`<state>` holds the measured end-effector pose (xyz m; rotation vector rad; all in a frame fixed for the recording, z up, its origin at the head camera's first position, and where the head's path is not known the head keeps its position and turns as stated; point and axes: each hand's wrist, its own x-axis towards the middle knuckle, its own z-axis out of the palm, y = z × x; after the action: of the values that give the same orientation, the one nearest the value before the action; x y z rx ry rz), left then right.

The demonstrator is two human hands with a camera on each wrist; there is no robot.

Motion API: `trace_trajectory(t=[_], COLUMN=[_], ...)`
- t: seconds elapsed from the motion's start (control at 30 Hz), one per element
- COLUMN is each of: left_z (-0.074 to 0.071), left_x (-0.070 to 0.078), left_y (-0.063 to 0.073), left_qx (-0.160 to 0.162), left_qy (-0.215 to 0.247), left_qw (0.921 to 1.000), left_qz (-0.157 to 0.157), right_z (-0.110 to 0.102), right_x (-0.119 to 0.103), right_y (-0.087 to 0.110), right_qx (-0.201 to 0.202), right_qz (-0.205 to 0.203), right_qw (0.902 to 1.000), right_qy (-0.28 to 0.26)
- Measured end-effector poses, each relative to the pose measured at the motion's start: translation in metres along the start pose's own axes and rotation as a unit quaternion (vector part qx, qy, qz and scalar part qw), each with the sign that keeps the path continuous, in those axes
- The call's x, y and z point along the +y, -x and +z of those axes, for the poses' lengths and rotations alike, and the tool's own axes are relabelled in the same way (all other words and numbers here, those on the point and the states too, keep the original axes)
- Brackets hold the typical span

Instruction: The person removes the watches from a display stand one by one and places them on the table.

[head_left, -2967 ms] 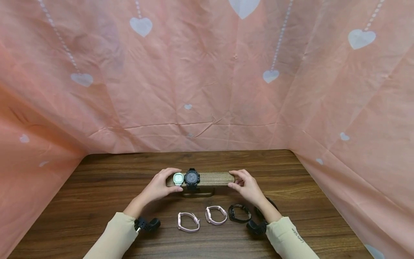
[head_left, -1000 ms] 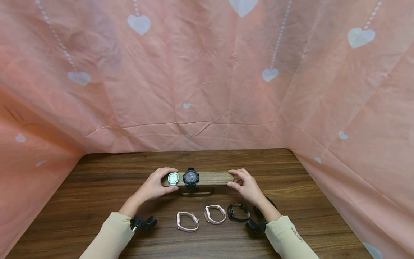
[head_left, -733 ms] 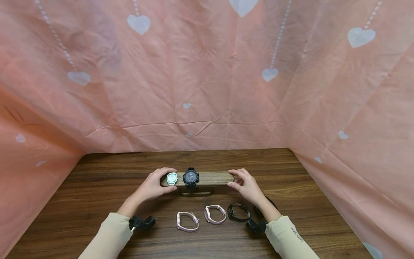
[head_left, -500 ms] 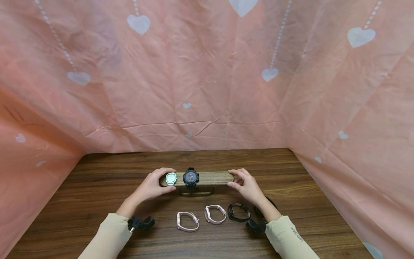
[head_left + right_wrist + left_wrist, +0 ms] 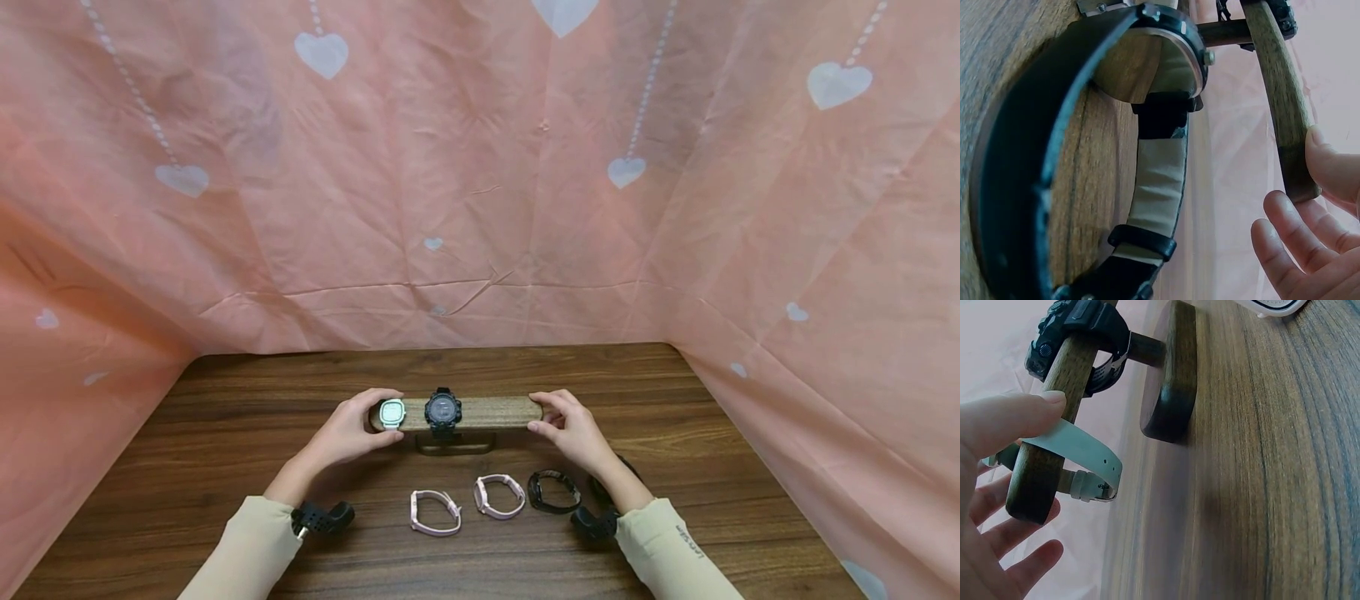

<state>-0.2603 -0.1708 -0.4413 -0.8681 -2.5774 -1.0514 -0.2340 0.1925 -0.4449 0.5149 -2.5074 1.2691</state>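
Observation:
A wooden watch stand holds its bar level above a base. Round the bar's left end goes a mint-green watch, its buckled strap looping below in the left wrist view. My left hand pinches this watch, thumb on the near side and fingers on the far side. A chunky black watch sits on the bar, to the right of the mint-green one with bare wood between them. My right hand grips the bar's right end between thumb and fingers.
On the wooden table, in front of the stand, lie two pale pink watches and a black watch. Another black-strapped watch stands on the table, partly hidden under my right forearm. A pink curtain encloses the back and sides.
My left hand has slid the mint-green watch leftward along the bar, from beside the black watch to near the bar's left end. My right hand keeps its grip in place.

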Motion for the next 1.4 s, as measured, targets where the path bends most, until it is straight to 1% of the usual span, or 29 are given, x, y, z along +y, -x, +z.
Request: trace_trajectory(t=[0.17,0.4,0.47,0.6,0.7,0.93,1.17,1.4], left_z=[-0.0024,-0.0022,-0.0012,0.0005,0.0016,0.002,0.0001,-0.0011], left_x=[-0.0026,-0.0043,-0.0047,-0.0061,-0.0069,-0.0068,-0.007,-0.0075], left_y=[0.0025,0.0028,0.0023,0.0016,0.0013,0.0018,0.003,0.0037], left_qx=[0.003,0.008,0.005,-0.009,-0.016,-0.011,-0.015,-0.019], left_qy=[0.005,0.014,0.017,0.021,0.027,0.028,0.025,0.03], left_qw=[1.0,0.9998,0.9998,0.9997,0.9995,0.9996,0.9995,0.9993], left_qz=[-0.003,0.015,0.014,-0.004,-0.01,-0.002,-0.01,-0.007], right_z=[0.001,0.0015,0.0015,0.0017,0.0019,0.0019,0.0014,0.0001], right_x=[0.0019,0.0005,0.0005,0.001,0.0012,0.0018,0.0009,-0.0005], right_y=[-0.0009,-0.0013,-0.0012,-0.0011,-0.0008,-0.0003,0.0003,0.0006], right_qx=[0.002,-0.002,-0.002,0.0,-0.001,-0.002,-0.004,-0.004], right_qz=[-0.003,-0.003,-0.002,0.001,0.002,0.001,-0.002,0.004], right_qw=[1.0,0.9999,0.9999,0.9999,0.9999,0.9999,0.9999,0.9999], right_qy=[-0.003,-0.015,-0.016,-0.016,-0.015,-0.014,-0.012,-0.013])
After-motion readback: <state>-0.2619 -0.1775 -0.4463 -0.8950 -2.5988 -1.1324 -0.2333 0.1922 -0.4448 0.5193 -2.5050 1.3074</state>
